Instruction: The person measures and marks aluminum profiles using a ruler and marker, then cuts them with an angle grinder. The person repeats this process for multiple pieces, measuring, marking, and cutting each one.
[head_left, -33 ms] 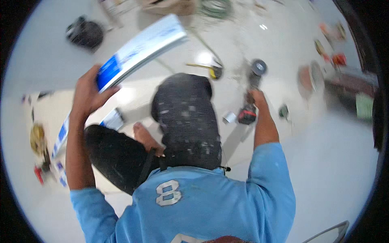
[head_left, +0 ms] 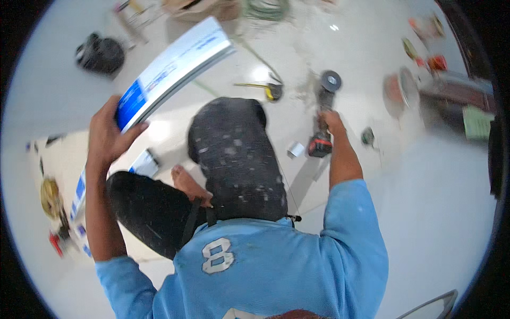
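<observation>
My left hand (head_left: 106, 133) is closed around the near end of a long white-and-blue profile (head_left: 172, 69), which slants up and away to the right. My right hand (head_left: 333, 122) grips the body of a cordless angle grinder (head_left: 325, 98). The grinder's round disc end points away from me, and its red-and-black battery is at the near end. Close to the battery, a small white offcut (head_left: 295, 149) lies on the floor. A yellow-and-black tape measure (head_left: 273, 91) lies between the profile and the grinder, its blade partly out.
Around my bent legs, more white-and-blue pieces (head_left: 144, 164) lie at the left. A yellow round object (head_left: 50, 196) and a red-and-black tool (head_left: 57, 242) are farther left. A black bag-like bundle (head_left: 101, 55), a coiled green hose (head_left: 265, 8) and a bowl-like container (head_left: 408, 87) stand farther off.
The whole scene has shifted slightly left in view, with most floor items a little higher. Both hands keep their holds on the profile and the grinder.
</observation>
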